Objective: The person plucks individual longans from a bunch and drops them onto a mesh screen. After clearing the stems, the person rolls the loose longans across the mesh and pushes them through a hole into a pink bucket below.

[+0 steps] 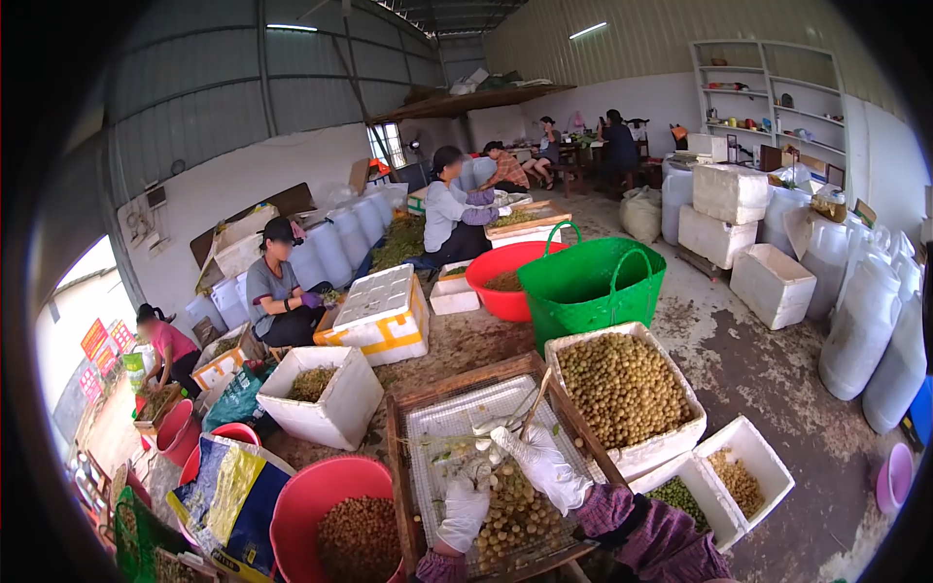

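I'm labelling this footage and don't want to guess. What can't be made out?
All in the head view:
- What the left hand grips: small, overlapping stems blur it.
- Bottom of the green bag: hidden by its near side.
- Base of the nearest red tub: cut off by the bottom edge.
- Wording on the red posters: too small.
- Items on the shelves: too small.

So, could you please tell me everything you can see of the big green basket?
The green basket is tall, bright green and looks like flexible plastic, with a wide open top and two looped handles standing up from the rim. It stands upright on the floor, beside the red basin and behind the fruit-filled foam box. No hand touches it; whether it holds anything is hidden.
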A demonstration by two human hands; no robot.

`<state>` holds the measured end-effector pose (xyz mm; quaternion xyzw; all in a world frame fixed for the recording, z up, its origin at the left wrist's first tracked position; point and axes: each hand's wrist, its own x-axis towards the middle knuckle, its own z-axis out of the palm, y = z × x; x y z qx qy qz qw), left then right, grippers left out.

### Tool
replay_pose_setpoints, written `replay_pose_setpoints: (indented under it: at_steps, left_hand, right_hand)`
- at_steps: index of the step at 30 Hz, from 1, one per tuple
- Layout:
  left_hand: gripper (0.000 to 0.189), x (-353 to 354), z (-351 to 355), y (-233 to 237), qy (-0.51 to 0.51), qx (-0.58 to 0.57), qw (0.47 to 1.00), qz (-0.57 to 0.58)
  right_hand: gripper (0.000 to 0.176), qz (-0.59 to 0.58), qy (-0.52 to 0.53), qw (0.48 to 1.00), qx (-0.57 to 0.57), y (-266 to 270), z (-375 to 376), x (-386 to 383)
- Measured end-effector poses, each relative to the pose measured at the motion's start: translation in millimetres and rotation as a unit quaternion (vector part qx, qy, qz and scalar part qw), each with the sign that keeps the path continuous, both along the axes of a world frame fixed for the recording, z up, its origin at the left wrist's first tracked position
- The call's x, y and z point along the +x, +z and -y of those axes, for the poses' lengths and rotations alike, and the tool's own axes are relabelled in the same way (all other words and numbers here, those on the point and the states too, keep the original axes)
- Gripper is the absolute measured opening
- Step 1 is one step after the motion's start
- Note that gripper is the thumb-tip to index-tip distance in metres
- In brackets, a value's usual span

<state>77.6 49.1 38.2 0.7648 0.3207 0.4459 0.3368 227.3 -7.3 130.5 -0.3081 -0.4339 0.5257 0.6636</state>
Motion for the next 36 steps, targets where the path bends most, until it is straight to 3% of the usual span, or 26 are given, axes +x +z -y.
replay_pose_setpoints:
  at_steps: [2, 6, 7, 9, 10, 13, 15, 17, 20, 23, 24, 27, 28, 31, 32, 35, 36]
  left_hand:
    - [0.021, -8.4, -21.2, -61.3, 0.01, -0.119, 0.99, -0.077]
    - [0.023, -7.5, 6.3, -9.3, 0.03, 0.059, 0.989, -0.132]
    - [0.024, -12.9, -0.1, -25.6, 0.041, 0.035, 0.987, -0.154]
    - [0.025, -21.1, -19.5, -63.9, 0.061, -0.011, 0.979, -0.195]
    - [0.03, -12.4, 2.9, -26.2, 0.01, -0.058, 0.998, -0.019]
    - [0.036, -19.0, -9.2, -34.7, -0.016, -0.049, 0.992, -0.116]
    - [0.048, -25.5, -23.4, -58.5, -0.01, -0.134, 0.976, -0.173]
    - [0.063, -25.8, -6.1, -14.1, -0.075, -0.187, 0.966, -0.161]
    - [0.087, -29.0, 14.7, 18.4, -0.105, -0.082, 0.99, -0.05]
    - [0.106, -24.5, 16.6, 55.0, -0.106, -0.012, 0.993, -0.045]
    - [0.09, -16.8, 27.5, 79.9, -0.058, 0.065, 0.995, -0.058]
    - [0.071, 1.4, 23.3, 63.2, -0.052, -0.024, 0.992, -0.113]
    - [0.053, 9.5, 23.1, 62.8, -0.083, -0.017, 0.996, -0.036]
    - [0.04, 16.5, 18.7, 39.6, -0.198, -0.111, 0.967, 0.112]
    - [0.03, 16.3, 12.0, 25.1, -0.181, -0.078, 0.974, 0.108]
    - [0.026, 12.2, -8.6, 10.8, -0.156, 0.004, 0.987, 0.025]
    - [0.026, 14.8, -5.3, 6.1, -0.114, 0.022, 0.992, 0.054]
  right_hand:
    - [0.028, 0.011, -0.026, 1.0, 0.004, -2.2, -1.8, 0.1]
    - [0.029, -0.02, -0.071, 0.997, 0.003, 3.2, -6.2, 12.8]
    - [0.028, -0.076, -0.077, 0.994, 0.004, -2.5, -10.2, 19.0]
    - [0.028, -0.044, -0.092, 0.993, 0.054, 25.4, -1.6, 28.0]
    - [0.03, -0.053, -0.082, 0.994, 0.044, 23.5, -3.4, 28.5]
    - [0.036, -0.132, -0.05, 0.99, 0.015, 5.4, -13.5, 36.6]
    - [0.032, -0.194, -0.041, 0.98, 0.035, 21.7, -7.5, 35.5]
    - [0.03, -0.186, -0.049, 0.98, 0.049, 30.3, -5.5, 37.6]
    - [0.029, -0.144, -0.068, 0.987, 0.037, 29.7, -5.6, 40.4]
    - [0.03, -0.126, -0.05, 0.991, 0.007, 4.4, -13.1, 34.4]
    - [0.031, -0.095, -0.051, 0.994, -0.008, -3.6, -14.8, 27.6]
    - [0.033, -0.058, 0.005, 0.998, 0.004, 5.5, -1.7, 8.8]
    - [0.032, -0.049, 0.005, 0.999, 0.0, 10.8, 4.3, 2.3]
    - [0.03, -0.016, 0.025, 1.0, 0.002, 15.3, 9.1, -0.5]
    - [0.029, -0.033, 0.021, 0.999, -0.005, 15.3, 9.4, 2.1]
    - [0.03, -0.079, -0.018, 0.997, 0.017, 12.5, 1.3, 10.7]
    - [0.03, -0.093, -0.036, 0.994, 0.031, 11.3, 0.2, 13.5]
